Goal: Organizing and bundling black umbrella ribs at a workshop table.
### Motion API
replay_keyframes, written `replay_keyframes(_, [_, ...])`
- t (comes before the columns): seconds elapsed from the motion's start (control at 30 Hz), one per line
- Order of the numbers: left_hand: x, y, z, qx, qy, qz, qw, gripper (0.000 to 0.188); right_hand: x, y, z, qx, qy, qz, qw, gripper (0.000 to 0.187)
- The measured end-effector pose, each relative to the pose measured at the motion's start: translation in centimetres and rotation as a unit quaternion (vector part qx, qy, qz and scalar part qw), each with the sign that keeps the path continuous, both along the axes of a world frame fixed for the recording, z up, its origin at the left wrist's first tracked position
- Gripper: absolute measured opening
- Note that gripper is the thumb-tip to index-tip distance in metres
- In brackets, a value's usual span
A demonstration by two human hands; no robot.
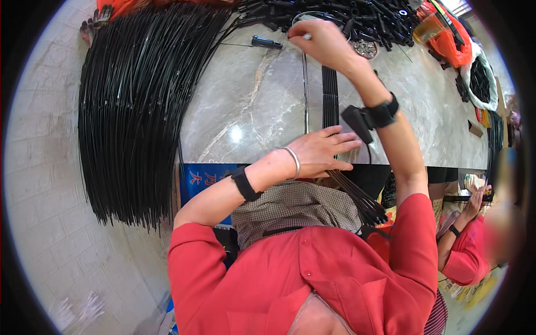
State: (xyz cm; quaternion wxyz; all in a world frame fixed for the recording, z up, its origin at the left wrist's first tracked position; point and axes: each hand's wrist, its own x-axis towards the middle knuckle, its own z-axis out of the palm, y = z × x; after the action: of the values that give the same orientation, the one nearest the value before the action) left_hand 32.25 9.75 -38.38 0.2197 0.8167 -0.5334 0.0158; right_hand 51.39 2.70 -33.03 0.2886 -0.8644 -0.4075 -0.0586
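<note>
My left hand (322, 149) lies with fingers spread over a bundle of thin black rods (330, 100) that runs across the table edge toward my lap. Farther out, my right hand (324, 42) is closed in a pinch at the top of a thin metal rod (305, 92). A tiny pale spot shows at its fingertips, but what they hold cannot be made out. Just left of that hand lies a short dark tube (267, 42). Beyond its wrist sits a small bowl of silvery metal pieces (365, 49).
A large sheaf of long black rods (137, 111) hangs over the left side of the marble-look table (234, 106). Black tubes (374, 19) are heaped at the back. An orange bag (455, 44) and a white sack (484, 78) stand right. A co-worker's hand (474, 202) shows at lower right.
</note>
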Motion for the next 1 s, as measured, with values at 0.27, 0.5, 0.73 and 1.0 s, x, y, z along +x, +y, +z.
replay_keyframes(0.27, [-0.3,-0.3,-0.3,-0.035,-0.007,0.015,0.999,0.046,-0.6,6.2,-3.1,-0.222,-0.079,-0.042,0.971,0.024])
replay_keyframes(0.5, [-0.8,-0.1,-0.7,-0.023,-0.009,0.034,0.999,0.042,3.5,6.0,1.8,-0.145,-0.178,-0.103,0.968,0.026])
replay_keyframes(0.73, [-0.8,0.0,-0.5,-0.012,0.014,0.019,1.0,0.043,9.3,4.4,1.6,-0.057,-0.162,-0.155,0.973,0.018])
replay_keyframes(1.0, [-0.4,-0.4,-0.4,-0.021,0.023,0.012,0.999,0.045,10.4,4.5,1.2,-0.057,-0.163,-0.126,0.977,0.022])
